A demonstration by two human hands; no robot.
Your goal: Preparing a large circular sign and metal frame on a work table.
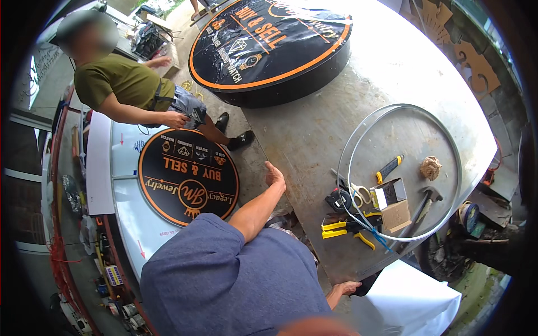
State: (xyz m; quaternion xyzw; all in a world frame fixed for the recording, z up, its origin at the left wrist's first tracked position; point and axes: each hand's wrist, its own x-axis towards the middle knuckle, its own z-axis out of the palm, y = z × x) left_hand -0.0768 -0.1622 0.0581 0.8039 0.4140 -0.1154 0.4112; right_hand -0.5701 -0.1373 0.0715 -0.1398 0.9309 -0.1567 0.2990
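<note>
My left hand point(275, 175) is at the near edge of the metal-topped table point(294, 138), its fingers partly extended and nothing visible in it. At the table's lower corner is my right hand point(348, 288), touching or close to a dark thing; its grip is unclear. A ring of pale metal strip point(457, 168), tied with blue string, lies on the table. In and around it are a utility knife point(389, 169), scissors point(360, 195), a tape measure point(337, 200), yellow-handled pliers point(365, 241), an opened small cardboard box point(395, 215), a hammer point(420, 210) and a crumpled brown ball point(430, 168).
A thick round black sign point(290, 86) with an orange rim stands on the table's far part. Another round sign point(189, 176) lies at left on a pale panel point(126, 201). A person point(126, 88) in a green shirt stands beyond it. White sheeting point(407, 294) hangs at lower right.
</note>
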